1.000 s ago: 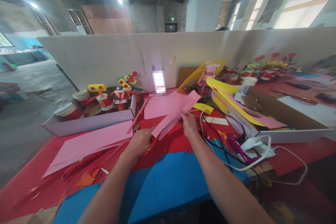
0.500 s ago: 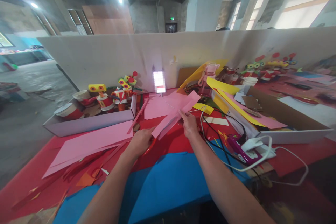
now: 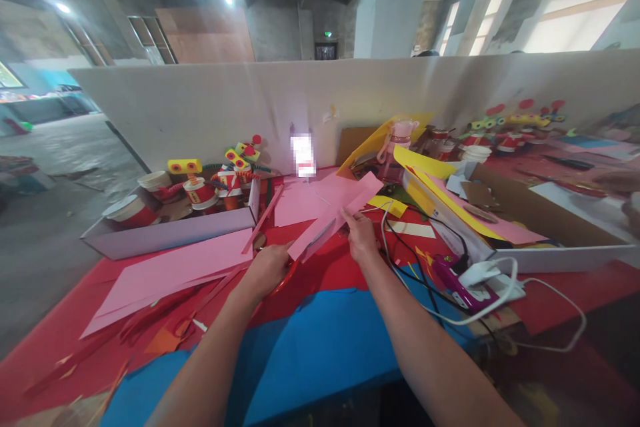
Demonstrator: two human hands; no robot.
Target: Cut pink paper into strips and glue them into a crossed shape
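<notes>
My left hand (image 3: 273, 268) is closed around the orange-red handles of a pair of scissors (image 3: 321, 232). The dark blade lies along a strip of pink paper (image 3: 361, 195), and a cut edge shows beside it. With thumb and fingers my right hand (image 3: 360, 232) pinches the strip's right side. The strip slants up to the right, raised over the table. Behind it a larger pink sheet (image 3: 295, 202) lies flat. More pink sheets (image 3: 175, 273) lie to the left of my left hand.
At the left, a box (image 3: 170, 235) holds paper-cup robot figures (image 3: 200, 193). On the right stand a box of paper scraps (image 3: 565, 259) and a purple power strip (image 3: 463, 287) with tangled cables. Blue paper (image 3: 320, 353) covers the near edge. A glowing, blurred-out screen (image 3: 303, 155) stands behind.
The scissor blade now shows more clearly along the pink strip, and the strip's lower left end has shifted slightly. My right hand keeps its place.
</notes>
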